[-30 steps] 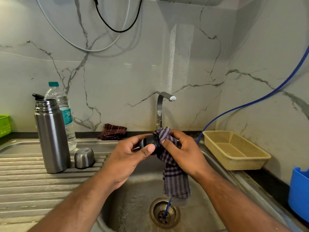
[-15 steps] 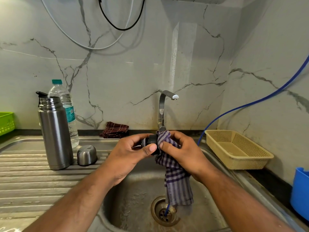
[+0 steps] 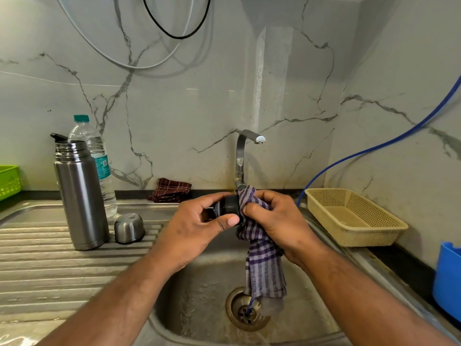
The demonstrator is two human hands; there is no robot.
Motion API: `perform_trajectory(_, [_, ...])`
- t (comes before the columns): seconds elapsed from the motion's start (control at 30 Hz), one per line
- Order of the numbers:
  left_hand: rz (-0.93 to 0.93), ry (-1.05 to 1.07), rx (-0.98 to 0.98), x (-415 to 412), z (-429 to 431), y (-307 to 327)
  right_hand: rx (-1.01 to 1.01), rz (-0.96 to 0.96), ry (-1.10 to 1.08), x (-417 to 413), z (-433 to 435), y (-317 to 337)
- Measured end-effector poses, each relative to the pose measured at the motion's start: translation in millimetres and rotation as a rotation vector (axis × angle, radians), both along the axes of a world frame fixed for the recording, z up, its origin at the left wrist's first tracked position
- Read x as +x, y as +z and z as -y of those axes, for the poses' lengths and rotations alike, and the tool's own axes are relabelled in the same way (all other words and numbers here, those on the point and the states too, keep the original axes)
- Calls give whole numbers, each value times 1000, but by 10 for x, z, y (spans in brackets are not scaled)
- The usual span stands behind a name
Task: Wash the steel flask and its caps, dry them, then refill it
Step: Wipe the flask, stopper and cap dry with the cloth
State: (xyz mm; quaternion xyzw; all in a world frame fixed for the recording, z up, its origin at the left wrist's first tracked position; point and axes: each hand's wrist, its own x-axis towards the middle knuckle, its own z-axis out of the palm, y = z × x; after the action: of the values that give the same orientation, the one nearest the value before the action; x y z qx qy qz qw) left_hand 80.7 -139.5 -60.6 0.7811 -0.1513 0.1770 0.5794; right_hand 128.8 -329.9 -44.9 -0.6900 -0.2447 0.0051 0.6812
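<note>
Steel flask (image 3: 81, 196), tall and uncapped, stands upright on the ribbed bench (image 3: 37, 265) at the left. A clear plastic water bottle (image 3: 99, 161) is just behind it, and a domed steel cup cap (image 3: 129, 228) sits mouth down just to its right. Over the sink (image 3: 199, 308), the left hand (image 3: 197, 231) grips a round black stopper cap (image 3: 228, 208). The right hand (image 3: 277, 223) pinches a purple checked cloth (image 3: 264, 265) against the cap. A beige mesh basket (image 3: 354, 218) sits at the right.

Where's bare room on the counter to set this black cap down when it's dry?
The ribbed drainboard is bare in front of the steel flask and steel cup. The beige basket looks empty too. Crowded: behind, around flask, cup and water bottle.
</note>
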Motion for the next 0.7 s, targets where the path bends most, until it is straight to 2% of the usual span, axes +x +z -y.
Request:
perform_trajectory(0.2, [-1, -12, 27, -6, -3, 0, -67, 124, 32, -10, 37, 36])
perform_trajectory(0.3, [-6, -11, 42, -10, 10, -13, -123, 182, -41, -17, 17, 17])
perform_trajectory(0.4, [9, 1, -10, -3, 26, -17, -37, 194, -104, -51, -35, 1])
perform_trajectory(0.53, [25, 5, -10, 11, 0, -1, 81, 125, -62, -98, -68, 15])
perform_trajectory(0.63, [47, 34, 59, 7, -25, 10, -22, 218, -54, -93, -59, -3])
perform_trajectory(0.7, [67, 66, 116, 4, -20, -1, -35, 209, -75, -92, -70, -9])
